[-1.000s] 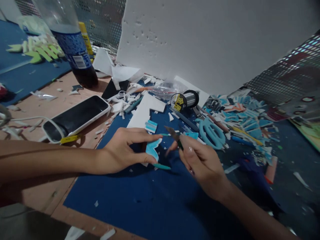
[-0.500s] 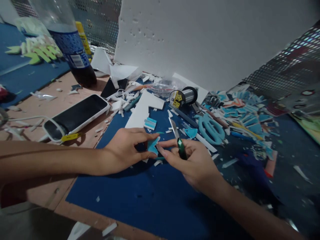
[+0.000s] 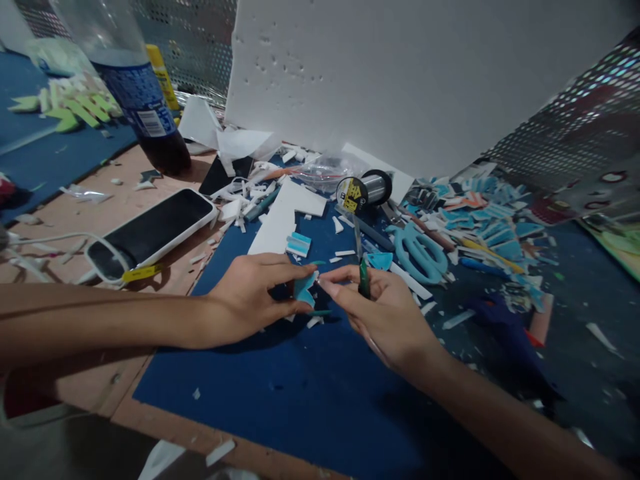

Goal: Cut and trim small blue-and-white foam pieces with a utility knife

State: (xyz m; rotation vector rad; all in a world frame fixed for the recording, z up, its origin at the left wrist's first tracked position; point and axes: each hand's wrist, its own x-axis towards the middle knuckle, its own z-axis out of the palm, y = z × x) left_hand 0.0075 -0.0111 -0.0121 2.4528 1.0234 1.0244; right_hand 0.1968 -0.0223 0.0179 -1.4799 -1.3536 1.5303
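Pinching blue foam piece in left hand, with notched edge rightward; gripping green-handled knife in right hand, aimed lengthwise away, blade-first, slightly leftward.

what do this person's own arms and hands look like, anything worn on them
The left forearm and right forearm show no sleeves. The left hand and right hand are ungloved, their wrists bare. Slim teal tips show by the left thumb and index finger; whether they are nails, I cannot tell.
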